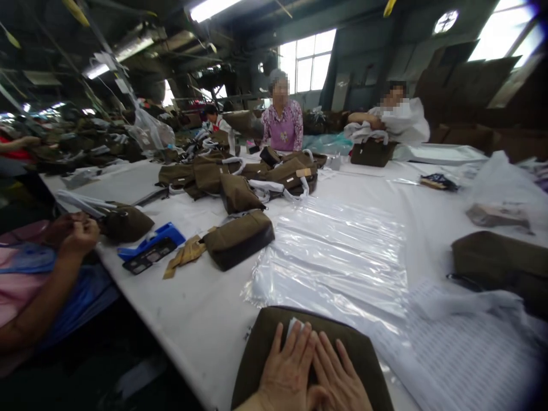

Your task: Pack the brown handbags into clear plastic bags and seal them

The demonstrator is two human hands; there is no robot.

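Note:
An olive-brown fabric bag (359,348) lies at the near edge of the white table, directly under both hands. My left hand (285,362) rests flat on it with fingers stretched out, over a small white piece (295,325) that shows only in part. Beside it, my right hand (338,371) also lies flat on the bag, its fingertips touching the left hand's fingers. Neither hand grips anything. Just beyond the bag is a stack of clear plastic sleeves (334,251).
Olive bags with wrapped handles (240,194) are heaped mid-table. A blue tape dispenser (171,233) stands left, near a co-worker's hands (77,234). Another bag (492,262) and printed white sheets (462,342) lie right. Two people (282,120) stand across the table.

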